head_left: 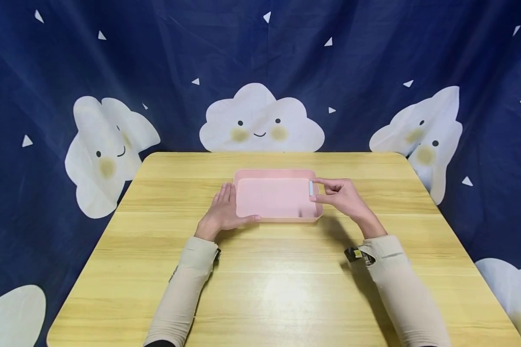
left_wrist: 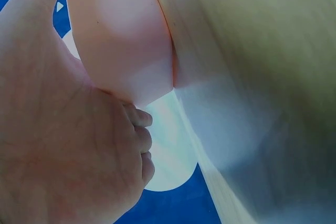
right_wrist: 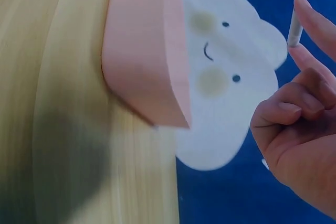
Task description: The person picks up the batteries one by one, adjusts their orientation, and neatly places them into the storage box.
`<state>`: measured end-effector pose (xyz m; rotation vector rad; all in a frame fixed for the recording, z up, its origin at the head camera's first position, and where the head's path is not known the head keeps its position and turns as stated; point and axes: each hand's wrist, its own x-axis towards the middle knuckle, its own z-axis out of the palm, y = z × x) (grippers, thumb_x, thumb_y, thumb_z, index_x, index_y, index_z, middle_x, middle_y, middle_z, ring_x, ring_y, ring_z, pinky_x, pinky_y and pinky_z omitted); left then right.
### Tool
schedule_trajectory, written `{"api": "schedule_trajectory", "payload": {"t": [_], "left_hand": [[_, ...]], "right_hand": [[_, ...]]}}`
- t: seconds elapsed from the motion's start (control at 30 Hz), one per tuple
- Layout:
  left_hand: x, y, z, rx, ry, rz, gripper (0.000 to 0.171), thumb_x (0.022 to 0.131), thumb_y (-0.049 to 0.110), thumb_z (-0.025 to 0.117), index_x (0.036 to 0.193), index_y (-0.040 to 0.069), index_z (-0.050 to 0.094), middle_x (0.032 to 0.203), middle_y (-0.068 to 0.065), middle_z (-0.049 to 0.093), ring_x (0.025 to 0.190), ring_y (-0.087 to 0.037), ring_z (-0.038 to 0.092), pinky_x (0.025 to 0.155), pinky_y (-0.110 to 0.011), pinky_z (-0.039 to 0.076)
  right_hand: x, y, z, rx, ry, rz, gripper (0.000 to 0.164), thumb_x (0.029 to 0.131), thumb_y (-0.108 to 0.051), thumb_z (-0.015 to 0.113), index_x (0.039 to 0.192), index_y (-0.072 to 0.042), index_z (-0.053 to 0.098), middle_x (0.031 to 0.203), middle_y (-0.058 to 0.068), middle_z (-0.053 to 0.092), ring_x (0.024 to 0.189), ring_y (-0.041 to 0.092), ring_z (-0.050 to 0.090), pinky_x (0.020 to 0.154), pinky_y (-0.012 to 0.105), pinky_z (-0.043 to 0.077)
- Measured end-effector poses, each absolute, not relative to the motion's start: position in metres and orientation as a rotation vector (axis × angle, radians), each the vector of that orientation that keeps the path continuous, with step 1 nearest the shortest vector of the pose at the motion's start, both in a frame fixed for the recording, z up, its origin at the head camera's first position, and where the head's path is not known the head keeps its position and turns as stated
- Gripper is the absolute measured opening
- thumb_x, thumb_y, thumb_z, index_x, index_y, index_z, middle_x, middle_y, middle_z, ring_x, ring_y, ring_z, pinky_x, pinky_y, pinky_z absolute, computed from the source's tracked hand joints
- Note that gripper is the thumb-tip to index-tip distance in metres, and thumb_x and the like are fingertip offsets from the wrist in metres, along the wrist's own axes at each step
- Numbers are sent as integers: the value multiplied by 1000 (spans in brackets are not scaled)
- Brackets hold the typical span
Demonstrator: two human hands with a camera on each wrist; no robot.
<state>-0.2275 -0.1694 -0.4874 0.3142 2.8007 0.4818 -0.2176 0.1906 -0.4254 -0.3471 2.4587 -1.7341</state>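
A shallow pink tray point(head_left: 278, 197) lies on the wooden table. My left hand point(head_left: 223, 212) rests against its left end, fingers straight along the side and thumb reaching over the near rim. In the left wrist view, the palm point(left_wrist: 68, 145) is beside the tray wall point(left_wrist: 123, 35). My right hand point(head_left: 340, 195) pinches a short whitish stick point(head_left: 311, 188) end to end between thumb and index finger, held up over the tray's right end. In the right wrist view, the stick point(right_wrist: 295, 28) is clear of the tray, and the other fingers point(right_wrist: 286, 109) are curled in.
The light wooden table point(head_left: 269, 279) spreads around the tray. Behind it hangs a dark blue curtain point(head_left: 173, 58) with smiling white clouds point(head_left: 260, 120) and small white triangles. A device is strapped at the right wrist point(head_left: 359, 254).
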Motion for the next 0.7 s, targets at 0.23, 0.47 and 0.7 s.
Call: {"api": "schedule_trajectory", "payload": {"t": [0.23,0.47,0.7], "left_hand": [[-225,-169,-483,312,2799,503,141,78,90,55,163,-2,-9,174,-23,-10,163,-34,-13,134,-52,1],[-225,-170,-484,314,2807,498,141,78,90,55,163,-3,-8,173,-24,-10,163,-36,-11,134,-53,3],[-224,-170,-484,330,2811,507,143,76,93,52,163,-4,-5,173,-24,-9,163,-38,-10,133,-53,2]], "right_hand": [[-230,162,-431,-370,2393,-1764,51,85,-15,86,133,-8,71,59,-8,23,57,9,23,60,26,29],[-241,132,-440,-390,2330,-1833,52,84,-7,85,134,-3,69,56,-11,23,53,5,22,53,20,24],[-253,106,-457,-427,2242,-1943,53,81,0,85,132,3,68,50,-13,24,50,4,21,48,18,21]]}}
